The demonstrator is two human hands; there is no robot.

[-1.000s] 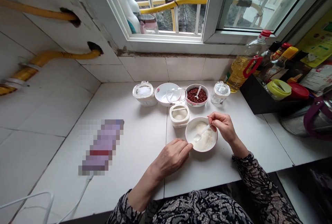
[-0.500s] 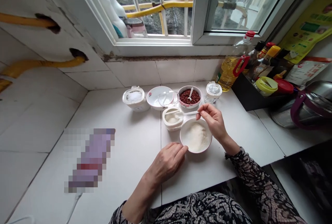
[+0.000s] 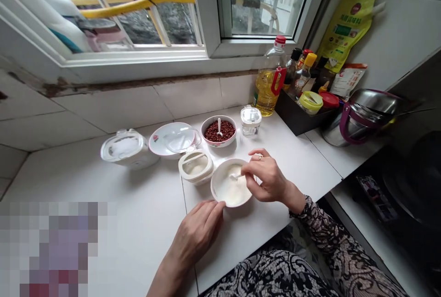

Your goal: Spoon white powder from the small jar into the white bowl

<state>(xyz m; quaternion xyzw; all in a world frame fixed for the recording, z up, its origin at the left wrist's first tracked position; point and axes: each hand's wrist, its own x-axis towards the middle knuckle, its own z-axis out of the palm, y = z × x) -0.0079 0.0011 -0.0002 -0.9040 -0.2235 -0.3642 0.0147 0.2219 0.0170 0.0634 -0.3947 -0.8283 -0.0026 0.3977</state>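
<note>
A white bowl (image 3: 229, 193) of pale powder stands near the counter's front. My left hand (image 3: 201, 226) pinches its near left rim, fingers together. Over the bowl's right side, my right hand (image 3: 265, 175) is closed on a small white spoon (image 3: 236, 176), whose tip is at the powder. Just left of the bowl is an open white container (image 3: 195, 166) with pale contents and a bar across its mouth. Behind it are a flowered white dish (image 3: 165, 138) with a clear lid on it and a bowl of dark red beans (image 3: 218, 131) holding another white spoon.
A lidded white container (image 3: 126, 150) stands at the left, a clear jar (image 3: 251, 121) behind the bowls. Further right are an oil bottle (image 3: 268, 86), a black box (image 3: 292, 115) of condiments and a steel pot (image 3: 354, 122). A blurred patch covers the lower left.
My right hand has brought the spoon from above the open container down into the bowl. The view has turned right. My left hand stays at the bowl's rim.
</note>
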